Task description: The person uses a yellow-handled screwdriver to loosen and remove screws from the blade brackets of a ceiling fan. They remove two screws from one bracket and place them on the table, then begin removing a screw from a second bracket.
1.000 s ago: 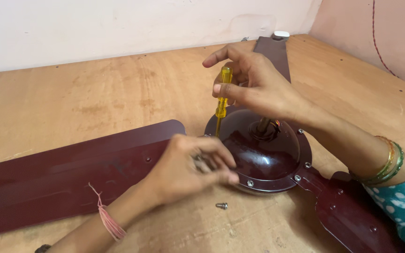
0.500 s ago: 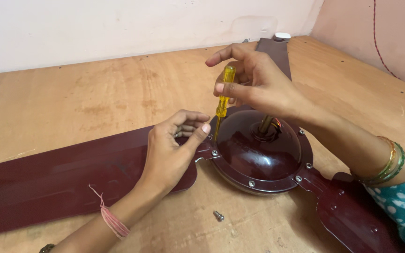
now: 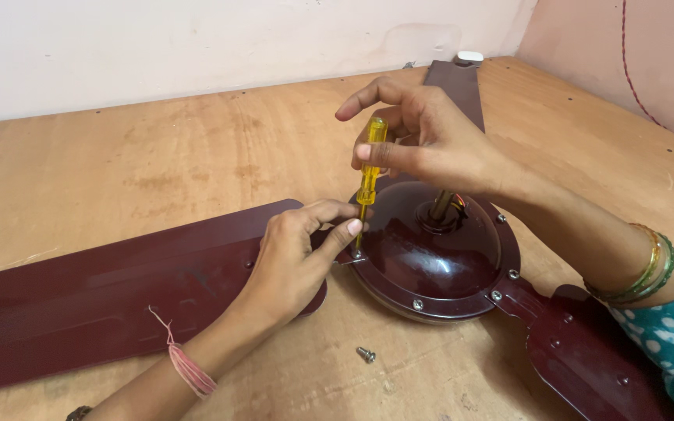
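Wooden floor [image 3: 157,156] fills most of the frame, w/ a dark maroon ceiling fan lying on it. Longest fan blade [image 3: 103,296] runs from the lower left edge toward centre; a 2nd blade [image 3: 454,90] goes up to the top centre-right, a 3rd [image 3: 587,359] to the lower right corner. Glossy round motor housing [image 3: 431,257] sits just right of centre, small screws round its rim, short shaft stub on top. Right hand [image 3: 431,148], upper centre-right, holds a screwdriver [image 3: 370,183] upright: thumb + middle fingers pinch the top of the translucent yellow handle, index finger sticks out straight to the left, not touching it. Handle is slim, amber-yellow, w/ a thin metal shaft below; tip is down at the housing's left rim, where blade meets motor, approx frame centre. Left hand [image 3: 298,257], centre-left, rests on the long blade's inner end; thumb + index tips pinched close together right at the shaft near the tip, other fingers curled under. Can't tell if they grip a screw there, too small. Pink thread band [image 3: 185,362] on the left wrist, green/gold bangles [image 3: 649,265] on the right. One loose screw [image 3: 366,355] lies on the floor, lower centre, just below the housing, apart from both hands.
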